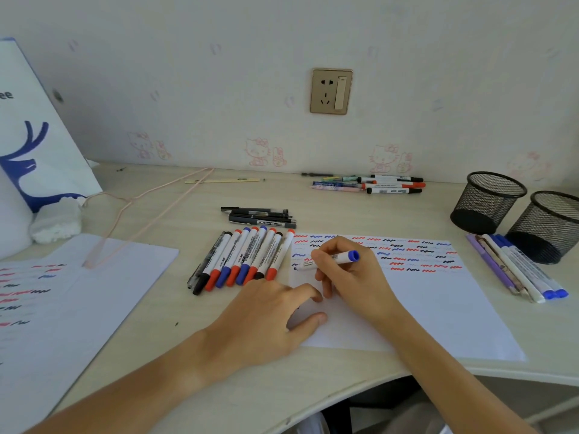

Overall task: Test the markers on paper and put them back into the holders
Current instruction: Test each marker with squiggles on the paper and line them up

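My right hand [347, 277] grips a blue-ended marker [340, 257], its tip touching the left edge of a white test sheet [438, 308] covered in red, blue and black squiggles. Resting flat on the sheet's lower left corner is my left hand [266, 314], fingers spread, with a small dark object partly hidden beneath them. A row of red, blue and black markers [244, 261] lies just left of the sheet. Two black mesh holders [487, 202] [548, 227] stand at the right, nothing visible inside them.
Blue and purple pens [517, 267] lie in front of the holders. Black pens [260, 216] and another marker pile [376, 184] sit farther back. A second marked sheet [78, 292], a pink hanger [141, 214] and a white bag [37, 145] occupy the left. The desk edge curves near me.
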